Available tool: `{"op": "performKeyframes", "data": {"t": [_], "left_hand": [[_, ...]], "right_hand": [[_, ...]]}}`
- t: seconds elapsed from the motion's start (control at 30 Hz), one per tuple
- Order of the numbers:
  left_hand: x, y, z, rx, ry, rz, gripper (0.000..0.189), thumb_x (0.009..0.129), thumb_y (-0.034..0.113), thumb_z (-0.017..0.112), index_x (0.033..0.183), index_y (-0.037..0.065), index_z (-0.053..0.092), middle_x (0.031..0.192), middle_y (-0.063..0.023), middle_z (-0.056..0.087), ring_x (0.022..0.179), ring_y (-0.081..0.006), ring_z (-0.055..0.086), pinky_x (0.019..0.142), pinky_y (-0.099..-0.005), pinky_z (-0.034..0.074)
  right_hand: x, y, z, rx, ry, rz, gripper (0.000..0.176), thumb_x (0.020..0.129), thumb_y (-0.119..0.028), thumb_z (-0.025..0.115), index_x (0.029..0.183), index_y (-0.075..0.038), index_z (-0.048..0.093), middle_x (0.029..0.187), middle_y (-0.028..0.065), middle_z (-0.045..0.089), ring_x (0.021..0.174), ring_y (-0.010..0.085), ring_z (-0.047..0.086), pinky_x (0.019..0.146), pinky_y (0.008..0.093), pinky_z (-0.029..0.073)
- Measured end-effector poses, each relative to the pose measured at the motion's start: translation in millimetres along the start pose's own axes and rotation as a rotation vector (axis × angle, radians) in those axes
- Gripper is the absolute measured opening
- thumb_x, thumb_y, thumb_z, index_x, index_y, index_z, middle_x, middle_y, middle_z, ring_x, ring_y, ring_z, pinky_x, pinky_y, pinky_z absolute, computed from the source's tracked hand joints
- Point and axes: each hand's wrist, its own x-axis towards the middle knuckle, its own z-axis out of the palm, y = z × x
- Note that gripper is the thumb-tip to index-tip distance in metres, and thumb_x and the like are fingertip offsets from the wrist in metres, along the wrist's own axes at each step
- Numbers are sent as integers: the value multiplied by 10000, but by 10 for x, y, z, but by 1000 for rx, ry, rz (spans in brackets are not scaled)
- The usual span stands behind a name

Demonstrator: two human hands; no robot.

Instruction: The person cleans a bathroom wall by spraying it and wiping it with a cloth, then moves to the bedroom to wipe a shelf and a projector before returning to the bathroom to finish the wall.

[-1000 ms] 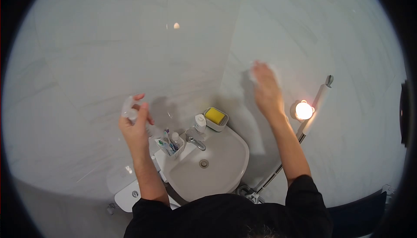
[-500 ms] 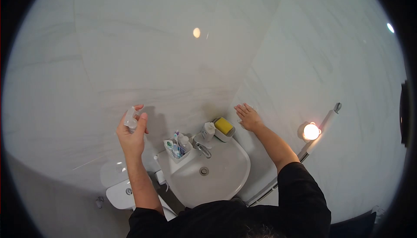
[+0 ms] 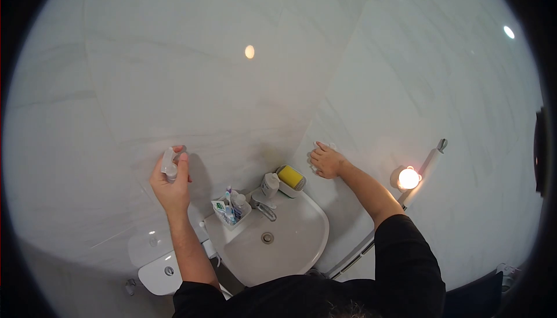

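Note:
My left hand [image 3: 171,187] is raised at the left, its fingers wrapped round a spray bottle [image 3: 169,162] with a whitish spray head; the palm hides most of the bottle. On the tiled wall [image 3: 371,115] right of the corner, my right hand [image 3: 326,162] presses a white cloth [image 3: 314,169] with bent fingers. Only the cloth's edges show beyond the fingers, so its full shape is hidden. Below, between both arms, is a white washbasin [image 3: 290,254] with a chrome tap [image 3: 265,209].
On the basin's back ledge stand a holder with toothbrushes [image 3: 231,206], a white pump bottle [image 3: 270,184] and a caddy with a yellow sponge [image 3: 290,176]. A toilet cistern [image 3: 159,274] is at lower left. A glowing lamp [image 3: 409,178] and a slanted rail [image 3: 426,167] are on the right.
My right hand has gone from flat, outstretched fingers to bent ones over the cloth on the wall. My left hand keeps the spray bottle. The whole view has shifted slightly.

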Motion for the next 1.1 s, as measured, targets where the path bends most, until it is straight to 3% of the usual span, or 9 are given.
{"op": "performKeyframes", "data": {"t": [0.1,0.2,0.3,0.37,0.4,0.47,0.8,0.97,1.1], "left_hand": [[0,-44,18,-12,15,42,203,909,99,705,1080,-10,711,662,18,570,535,-52,492,490,-220,397],[-1,6,-7,-35,-7,13,197,908,92,702,1072,-18,711,649,16,564,534,-53,494,487,-223,391],[7,34,-32,-43,-22,-5,203,906,86,701,1077,-23,711,633,13,558,530,-59,494,486,-226,387],[1,68,-22,-52,-15,-26,207,905,85,701,1080,-25,711,631,11,557,528,-62,495,486,-227,387],[5,80,-24,-57,-11,-45,210,905,83,701,1083,-27,711,628,9,556,526,-66,495,486,-229,386],[8,79,-34,-46,-9,-34,214,905,83,701,1087,-28,710,626,7,555,525,-67,496,486,-229,386],[-18,79,-40,-27,6,-32,219,905,66,681,1096,-39,703,648,-18,576,527,-77,506,488,-231,398],[-19,59,-40,-49,13,-22,230,904,64,672,1101,-53,697,701,-42,608,537,-82,514,500,-239,420],[-17,-19,-39,-22,50,6,253,905,81,666,1112,-63,693,700,-41,604,537,-85,510,551,-263,474]], "right_hand": [[11,49,152,-114,-34,-41,439,888,-346,590,1242,-87,608,1300,65,553,1349,234,426,1253,488,146],[-9,74,253,-253,-64,-62,487,905,-348,564,1313,-83,582,1385,60,533,1407,210,380,1265,477,112],[35,131,266,-254,-26,1,576,935,-393,535,1415,-76,518,1510,46,461,1477,196,298,1273,459,75],[109,112,163,-181,32,216,660,964,-456,501,1502,-81,430,1587,22,383,1516,185,225,1277,443,52],[145,148,117,-180,33,218,660,964,-456,501,1502,-81,430,1587,22,383,1516,185,225,1277,443,52],[228,304,-15,-241,136,305,693,973,-501,485,1525,-92,400,1585,8,386,1518,185,215,1276,437,58],[-80,832,-878,-245,151,307,644,972,-474,516,1491,-99,450,1574,6,401,1508,194,240,1274,443,73],[-363,1320,-1516,-378,362,400,657,951,-475,555,1483,-100,461,1556,24,430,1485,214,294,1259,468,127],[-541,1762,-2168,-527,505,617,720,923,-492,587,1504,-99,426,1558,32,435,1473,231,324,1236,488,180]]}}
